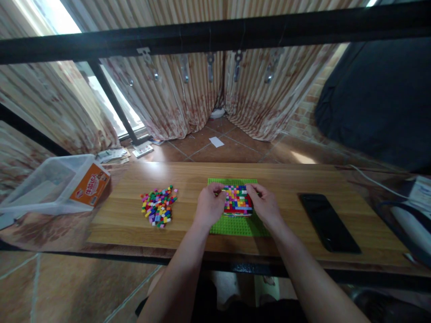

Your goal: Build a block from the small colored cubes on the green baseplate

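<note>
A block of many-coloured toy bricks [237,199] stands on a green studded baseplate [235,226] in the middle of the wooden board. My left hand [210,204] is at the block's left side, with thumb and fingers bent close together against its upper left edge. On the opposite side, my right hand [264,202] has its fingers curled against the upper right edge. Between them the two hands grip the block from both sides. Whether a small loose brick sits in either set of fingertips is too small to tell. A pile of loose bricks [160,206] lies to the left.
A black phone-like slab [328,222] lies on the wooden board [188,172] at the right. At the left stands a clear plastic bin [50,184] with an orange label. A black bar [215,36] crosses above, with metal hooks hanging. Curtains hang behind.
</note>
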Demonstrator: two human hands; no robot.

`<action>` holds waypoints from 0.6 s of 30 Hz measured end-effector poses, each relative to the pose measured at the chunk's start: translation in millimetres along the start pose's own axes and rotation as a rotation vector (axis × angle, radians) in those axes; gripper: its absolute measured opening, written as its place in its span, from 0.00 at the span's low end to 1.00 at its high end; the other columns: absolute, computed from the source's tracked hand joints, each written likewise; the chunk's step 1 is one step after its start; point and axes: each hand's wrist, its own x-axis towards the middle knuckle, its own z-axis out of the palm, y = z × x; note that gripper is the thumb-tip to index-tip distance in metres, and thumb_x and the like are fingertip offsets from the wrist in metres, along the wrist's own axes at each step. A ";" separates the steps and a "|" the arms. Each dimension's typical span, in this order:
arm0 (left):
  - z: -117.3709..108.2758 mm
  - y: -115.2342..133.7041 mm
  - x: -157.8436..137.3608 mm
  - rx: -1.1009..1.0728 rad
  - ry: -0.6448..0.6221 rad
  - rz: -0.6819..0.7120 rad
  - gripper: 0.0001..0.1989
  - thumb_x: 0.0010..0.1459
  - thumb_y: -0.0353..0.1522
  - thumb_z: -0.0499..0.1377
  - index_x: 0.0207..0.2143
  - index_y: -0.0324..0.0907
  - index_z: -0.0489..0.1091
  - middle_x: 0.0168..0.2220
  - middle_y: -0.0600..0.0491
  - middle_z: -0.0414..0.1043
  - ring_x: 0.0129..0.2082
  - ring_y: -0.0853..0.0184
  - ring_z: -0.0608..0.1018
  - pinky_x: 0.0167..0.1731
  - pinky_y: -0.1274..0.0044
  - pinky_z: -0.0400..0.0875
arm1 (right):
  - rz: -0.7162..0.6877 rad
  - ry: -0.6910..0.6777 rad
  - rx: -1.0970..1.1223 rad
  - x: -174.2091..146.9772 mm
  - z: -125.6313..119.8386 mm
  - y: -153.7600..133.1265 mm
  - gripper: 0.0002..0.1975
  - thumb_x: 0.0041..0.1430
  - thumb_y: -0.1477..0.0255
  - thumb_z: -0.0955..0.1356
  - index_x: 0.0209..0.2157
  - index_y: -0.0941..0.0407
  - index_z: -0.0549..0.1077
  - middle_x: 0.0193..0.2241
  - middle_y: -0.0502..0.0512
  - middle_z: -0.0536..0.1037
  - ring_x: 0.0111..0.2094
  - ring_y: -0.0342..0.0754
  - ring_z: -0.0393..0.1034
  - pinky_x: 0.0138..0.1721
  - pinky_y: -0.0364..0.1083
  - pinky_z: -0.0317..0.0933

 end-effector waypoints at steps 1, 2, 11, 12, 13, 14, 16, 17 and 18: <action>0.1 -0.2 0.0 0.002 0.001 0.001 0.08 0.54 0.24 0.58 0.35 0.38 0.76 0.29 0.52 0.77 0.29 0.69 0.76 0.34 0.77 0.70 | -0.003 0.000 -0.008 -0.3 -0.1 -0.6 0.22 0.56 0.51 0.66 0.36 0.56 0.79 0.33 0.56 0.82 0.34 0.52 0.75 0.36 0.48 0.66; 0.1 -0.4 0.1 0.004 0.001 0.001 0.08 0.54 0.24 0.58 0.35 0.38 0.76 0.30 0.52 0.77 0.29 0.69 0.76 0.34 0.77 0.70 | -0.010 0.003 -0.021 -0.4 0.0 -1.0 0.23 0.56 0.51 0.66 0.36 0.56 0.79 0.33 0.56 0.82 0.33 0.52 0.75 0.36 0.48 0.66; 0.8 -2.4 0.7 0.009 -0.003 0.002 0.08 0.54 0.24 0.59 0.36 0.37 0.76 0.30 0.51 0.77 0.30 0.68 0.76 0.34 0.77 0.70 | -0.043 0.016 -0.081 0.2 2.1 -0.8 0.21 0.56 0.53 0.66 0.36 0.57 0.80 0.34 0.57 0.83 0.33 0.52 0.75 0.36 0.48 0.66; 0.8 -2.4 0.7 0.010 -0.005 0.001 0.08 0.54 0.24 0.59 0.36 0.37 0.76 0.30 0.51 0.77 0.30 0.68 0.76 0.33 0.77 0.69 | -0.042 0.017 -0.078 -0.1 2.1 -1.3 0.21 0.56 0.53 0.67 0.36 0.57 0.80 0.34 0.57 0.83 0.33 0.52 0.75 0.35 0.48 0.66; 0.8 -2.4 0.7 0.011 -0.005 0.002 0.08 0.54 0.24 0.59 0.36 0.38 0.76 0.30 0.51 0.77 0.30 0.68 0.76 0.33 0.77 0.69 | -0.042 0.016 -0.079 -0.5 2.0 -2.1 0.21 0.56 0.54 0.67 0.36 0.57 0.80 0.33 0.57 0.83 0.32 0.52 0.75 0.35 0.48 0.66; 0.7 -2.2 0.7 0.012 -0.004 0.004 0.08 0.54 0.24 0.58 0.36 0.38 0.76 0.30 0.51 0.77 0.30 0.68 0.76 0.33 0.77 0.69 | -0.043 0.015 -0.083 -0.9 1.9 -3.1 0.21 0.55 0.54 0.67 0.35 0.57 0.80 0.33 0.57 0.83 0.32 0.52 0.75 0.34 0.48 0.66; 0.4 -1.5 0.7 0.012 0.005 0.008 0.08 0.54 0.25 0.58 0.35 0.38 0.76 0.30 0.52 0.77 0.29 0.68 0.76 0.32 0.78 0.69 | -0.048 0.016 -0.094 -1.9 1.8 -5.5 0.20 0.55 0.54 0.67 0.35 0.57 0.80 0.32 0.57 0.83 0.31 0.52 0.75 0.34 0.48 0.66; 0.2 -0.9 0.6 0.009 0.011 0.009 0.08 0.54 0.25 0.59 0.35 0.39 0.76 0.29 0.52 0.77 0.29 0.69 0.76 0.31 0.78 0.69 | -0.048 0.018 -0.098 -2.3 1.8 -6.6 0.20 0.55 0.54 0.67 0.35 0.56 0.80 0.32 0.57 0.83 0.31 0.51 0.74 0.34 0.48 0.66; 0.1 -0.2 0.5 0.002 0.016 0.007 0.08 0.54 0.25 0.58 0.35 0.39 0.76 0.29 0.52 0.77 0.28 0.69 0.76 0.31 0.79 0.69 | -0.048 0.019 -0.100 -2.6 1.7 -7.6 0.20 0.55 0.54 0.67 0.35 0.56 0.79 0.32 0.56 0.82 0.31 0.51 0.74 0.34 0.48 0.66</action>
